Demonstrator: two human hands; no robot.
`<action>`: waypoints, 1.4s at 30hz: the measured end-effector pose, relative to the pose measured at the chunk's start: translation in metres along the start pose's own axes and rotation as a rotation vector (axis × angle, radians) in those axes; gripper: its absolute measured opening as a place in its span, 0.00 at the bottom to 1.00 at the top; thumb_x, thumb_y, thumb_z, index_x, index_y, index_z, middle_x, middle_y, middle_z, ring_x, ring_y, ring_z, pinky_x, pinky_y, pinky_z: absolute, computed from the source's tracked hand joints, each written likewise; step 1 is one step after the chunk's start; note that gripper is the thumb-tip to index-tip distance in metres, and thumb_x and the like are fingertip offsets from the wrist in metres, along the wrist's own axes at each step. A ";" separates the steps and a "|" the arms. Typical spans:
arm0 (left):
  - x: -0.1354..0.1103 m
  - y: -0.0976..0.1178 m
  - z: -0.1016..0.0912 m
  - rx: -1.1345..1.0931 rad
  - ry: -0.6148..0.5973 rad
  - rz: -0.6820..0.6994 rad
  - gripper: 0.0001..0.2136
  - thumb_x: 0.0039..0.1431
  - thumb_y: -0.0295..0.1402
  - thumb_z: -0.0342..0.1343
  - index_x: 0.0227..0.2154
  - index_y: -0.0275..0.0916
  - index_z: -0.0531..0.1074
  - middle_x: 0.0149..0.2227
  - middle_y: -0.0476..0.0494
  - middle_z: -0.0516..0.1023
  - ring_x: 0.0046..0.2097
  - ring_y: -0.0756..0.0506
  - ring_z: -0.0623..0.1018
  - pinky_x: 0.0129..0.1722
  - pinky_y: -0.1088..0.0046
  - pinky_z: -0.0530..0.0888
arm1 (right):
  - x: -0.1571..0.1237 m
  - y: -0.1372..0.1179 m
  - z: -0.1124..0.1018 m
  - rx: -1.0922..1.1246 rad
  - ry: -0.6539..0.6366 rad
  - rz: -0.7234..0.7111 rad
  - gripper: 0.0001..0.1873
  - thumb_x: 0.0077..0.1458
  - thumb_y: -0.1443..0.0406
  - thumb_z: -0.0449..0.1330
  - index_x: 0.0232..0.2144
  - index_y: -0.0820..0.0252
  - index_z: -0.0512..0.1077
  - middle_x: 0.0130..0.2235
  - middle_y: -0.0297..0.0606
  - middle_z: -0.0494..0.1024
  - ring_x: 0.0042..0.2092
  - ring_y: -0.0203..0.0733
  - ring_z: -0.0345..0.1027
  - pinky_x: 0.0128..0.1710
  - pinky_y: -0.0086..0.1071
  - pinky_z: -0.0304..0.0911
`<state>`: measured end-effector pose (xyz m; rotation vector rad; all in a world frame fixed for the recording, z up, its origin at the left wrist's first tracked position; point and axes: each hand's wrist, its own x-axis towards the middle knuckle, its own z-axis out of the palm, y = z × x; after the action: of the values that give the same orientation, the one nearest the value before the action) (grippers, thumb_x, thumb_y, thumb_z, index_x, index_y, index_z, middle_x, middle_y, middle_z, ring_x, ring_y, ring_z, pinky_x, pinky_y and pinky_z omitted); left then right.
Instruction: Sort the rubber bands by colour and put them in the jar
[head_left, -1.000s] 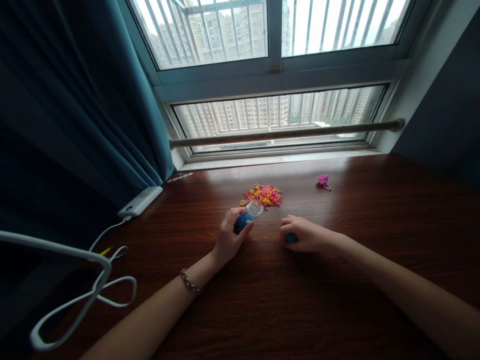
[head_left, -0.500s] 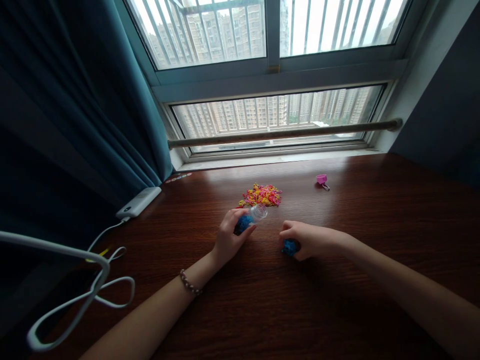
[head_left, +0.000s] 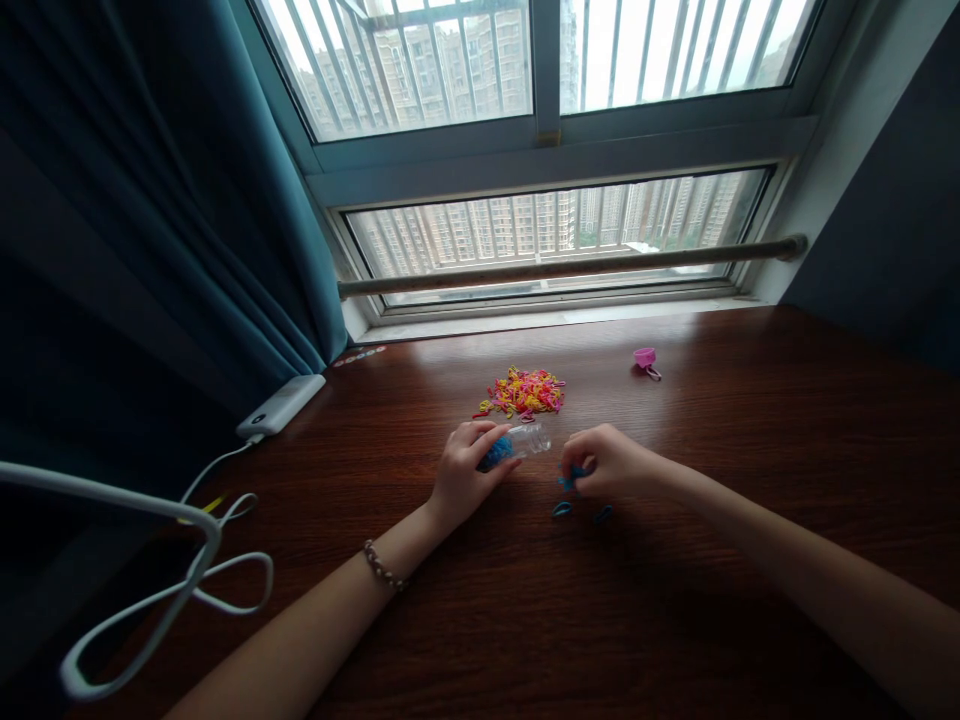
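My left hand (head_left: 463, 470) grips a small clear plastic bottle (head_left: 525, 441) partly filled with blue rubber bands. The bottle lies nearly level, its open mouth pointing right. My right hand (head_left: 609, 461) is closed in a pinch on a few blue bands (head_left: 571, 478) just right of the bottle's mouth. Two loose blue bands (head_left: 562, 509) lie on the dark wooden table (head_left: 675, 600) below that hand. A heap of pink and yellow bands (head_left: 524, 392) sits just behind both hands.
A pink cap with a small ring (head_left: 646, 359) lies at the back right. A white power bank (head_left: 280, 405) with a white cable (head_left: 157, 590) sits at the left by a teal curtain (head_left: 150, 200). The window sill (head_left: 555, 318) borders the far edge.
The bottle has tipped from slanted upward to nearly level. My right hand rose from the table and moved left to the bottle's mouth, leaving two blue bands on the wood.
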<state>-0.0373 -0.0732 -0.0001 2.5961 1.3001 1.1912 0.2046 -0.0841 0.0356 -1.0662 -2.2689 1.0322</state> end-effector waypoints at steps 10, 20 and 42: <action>-0.003 0.002 -0.001 0.088 -0.051 0.160 0.19 0.49 0.39 0.56 0.46 0.44 0.68 0.41 0.42 0.71 0.43 0.42 0.69 0.45 0.62 0.65 | 0.007 0.001 0.007 0.415 0.307 0.114 0.11 0.39 0.64 0.63 0.27 0.65 0.72 0.27 0.36 0.75 0.30 0.37 0.68 0.32 0.30 0.65; -0.006 0.008 -0.003 0.161 -0.016 0.247 0.20 0.49 0.40 0.57 0.45 0.42 0.67 0.40 0.41 0.72 0.41 0.42 0.70 0.43 0.63 0.65 | -0.002 -0.013 0.023 0.013 0.609 -0.075 0.04 0.44 0.64 0.62 0.24 0.60 0.73 0.29 0.37 0.73 0.29 0.36 0.67 0.28 0.27 0.64; -0.006 0.003 -0.003 0.024 0.068 -0.039 0.16 0.54 0.36 0.51 0.45 0.37 0.60 0.42 0.38 0.70 0.43 0.43 0.70 0.43 0.64 0.67 | 0.005 0.005 0.016 -0.131 0.480 -0.039 0.07 0.53 0.68 0.52 0.32 0.61 0.70 0.32 0.38 0.72 0.33 0.36 0.66 0.33 0.29 0.63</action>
<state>-0.0395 -0.0802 -0.0011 2.5556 1.3788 1.2761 0.1937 -0.0857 0.0221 -1.1693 -1.9712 0.5406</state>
